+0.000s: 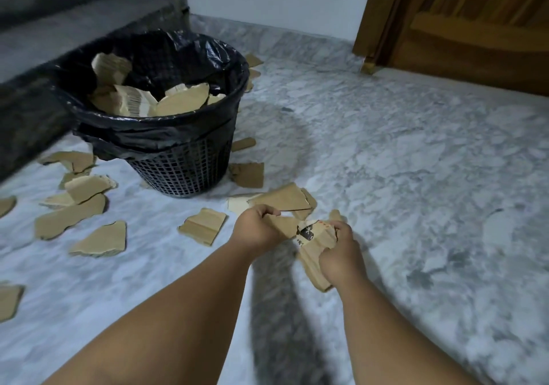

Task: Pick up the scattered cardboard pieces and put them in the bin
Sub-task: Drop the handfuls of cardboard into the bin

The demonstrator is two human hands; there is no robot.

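Note:
A black mesh bin (pixel 181 170) lined with a black bag stands at the left, holding several torn cardboard pieces (pixel 181 99). More brown cardboard pieces lie scattered on the marble floor, left of the bin (pixel 86 188) and in front of it (pixel 203 225). My left hand (pixel 257 230) grips the near edge of a plain brown piece (pixel 282 199) just in front of the bin. My right hand (pixel 341 254) grips a printed cardboard piece (pixel 313 237) with black and red marks. Both hands are close together, low over the floor.
Grey stone steps (pixel 74 28) rise behind the bin at the left. A wooden door (pixel 475 28) stands at the back right beside a white wall. Small cardboard scraps (pixel 252 61) lie behind the bin. Marble floor (pixel 416 162) stretches to the right.

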